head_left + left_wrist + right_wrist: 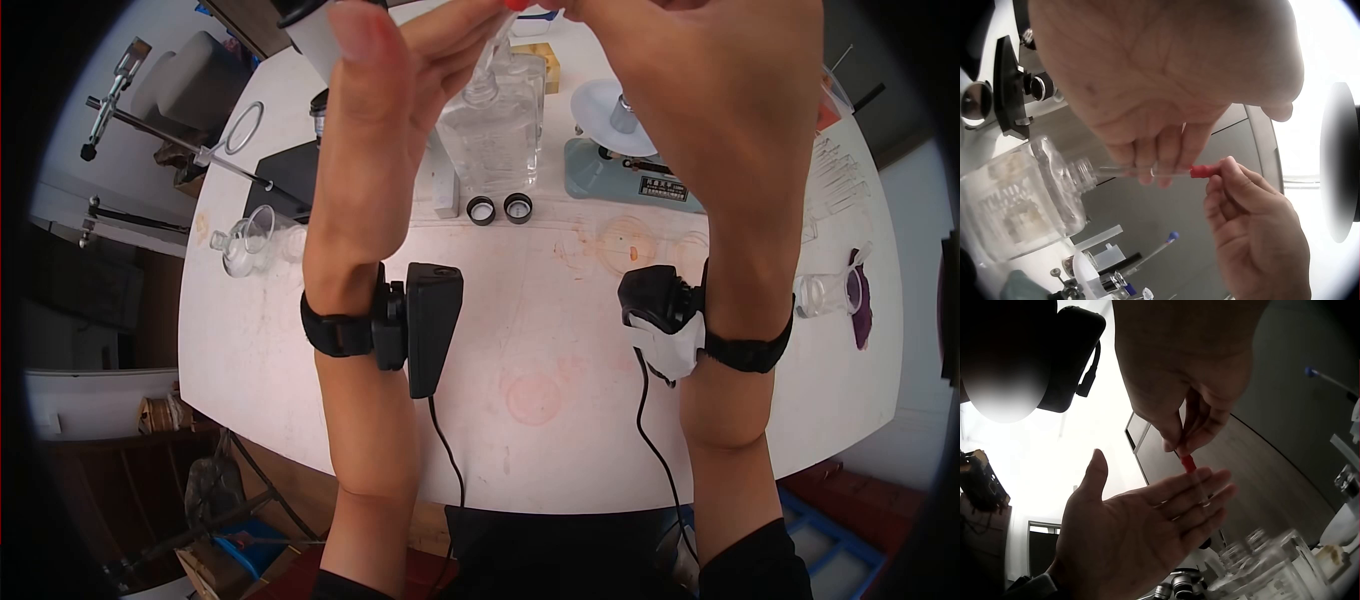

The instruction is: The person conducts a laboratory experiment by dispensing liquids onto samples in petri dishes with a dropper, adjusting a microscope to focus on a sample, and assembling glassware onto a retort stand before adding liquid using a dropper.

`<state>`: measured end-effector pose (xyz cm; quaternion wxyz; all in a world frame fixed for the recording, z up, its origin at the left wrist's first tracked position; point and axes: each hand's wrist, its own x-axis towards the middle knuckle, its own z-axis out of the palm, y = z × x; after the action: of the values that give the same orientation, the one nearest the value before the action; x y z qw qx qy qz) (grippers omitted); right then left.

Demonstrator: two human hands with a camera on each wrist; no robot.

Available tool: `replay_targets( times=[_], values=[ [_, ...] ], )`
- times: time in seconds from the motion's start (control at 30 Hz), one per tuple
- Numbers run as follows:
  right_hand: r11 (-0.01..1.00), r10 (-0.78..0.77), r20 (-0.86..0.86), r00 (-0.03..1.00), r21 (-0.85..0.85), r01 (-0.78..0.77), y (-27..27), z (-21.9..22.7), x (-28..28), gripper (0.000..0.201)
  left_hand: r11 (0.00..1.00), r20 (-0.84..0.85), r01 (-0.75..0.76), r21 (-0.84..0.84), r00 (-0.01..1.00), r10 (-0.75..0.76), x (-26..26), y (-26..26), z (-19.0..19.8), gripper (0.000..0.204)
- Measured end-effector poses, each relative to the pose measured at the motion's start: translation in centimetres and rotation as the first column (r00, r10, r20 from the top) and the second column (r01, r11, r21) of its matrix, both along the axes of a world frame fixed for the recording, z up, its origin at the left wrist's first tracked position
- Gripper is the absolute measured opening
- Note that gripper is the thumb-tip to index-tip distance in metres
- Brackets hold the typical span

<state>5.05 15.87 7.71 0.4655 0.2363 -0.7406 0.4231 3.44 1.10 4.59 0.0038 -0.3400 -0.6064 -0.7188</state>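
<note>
A dropper with a red rubber bulb (1202,170) and a clear glass tube (1175,172) is held high over the table. My right hand (725,95) pinches the bulb between thumb and fingers. Flat, with fingers straight, my left hand (365,160) is right beside the tube, palm towards it; in the right wrist view its fingers (1200,503) overlap the tube. The tube's tip appears close to the mouth of a clear glass bottle (1041,194). That bottle (490,140) stands uncapped on the table, a second clear bottle (528,68) behind it.
Two black caps (481,210) lie before the bottles. A balance (600,172) with a white dish (600,112) and metal weight (622,115) stands to their right. Glassware (245,245) sits at the left, a beaker (820,295) at the right. A stand rod (160,135) reaches in from the left.
</note>
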Motion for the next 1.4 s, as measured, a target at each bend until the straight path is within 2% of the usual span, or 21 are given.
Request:
replay_targets(
  times=[0.37,0.77,0.83,0.93,1.4],
  values=[
    [0.999,-0.033,-0.020,0.999,0.020,0.034,0.0,0.1,0.1,0.007,1.000,0.016,-0.020,0.012,1.000,0.020,0.2,-0.1,0.1,0.124],
    [0.996,0.067,0.006,0.998,-0.066,-0.067,0.4,-0.1,-0.2,0.007,1.000,-0.005,-0.031,-0.001,1.000,0.031,0.2,0.1,-0.1,0.124],
    [0.993,0.084,0.010,0.996,-0.080,-0.083,0.7,-0.1,-0.6,0.007,0.998,-0.097,-0.065,0.009,0.993,0.066,0.0,0.3,-0.7,0.123],
    [0.989,0.110,0.015,0.994,-0.102,-0.108,0.7,-0.1,-0.5,0.007,0.999,-0.026,-0.031,-0.010,0.999,0.031,0.3,0.1,0.2,0.123],
    [0.955,0.227,0.027,0.974,-0.203,-0.216,2.1,-0.3,-1.1,0.008,1.000,-0.019,-0.028,-0.013,0.999,0.028,0.1,0.0,0.1,0.124]
  ],
)
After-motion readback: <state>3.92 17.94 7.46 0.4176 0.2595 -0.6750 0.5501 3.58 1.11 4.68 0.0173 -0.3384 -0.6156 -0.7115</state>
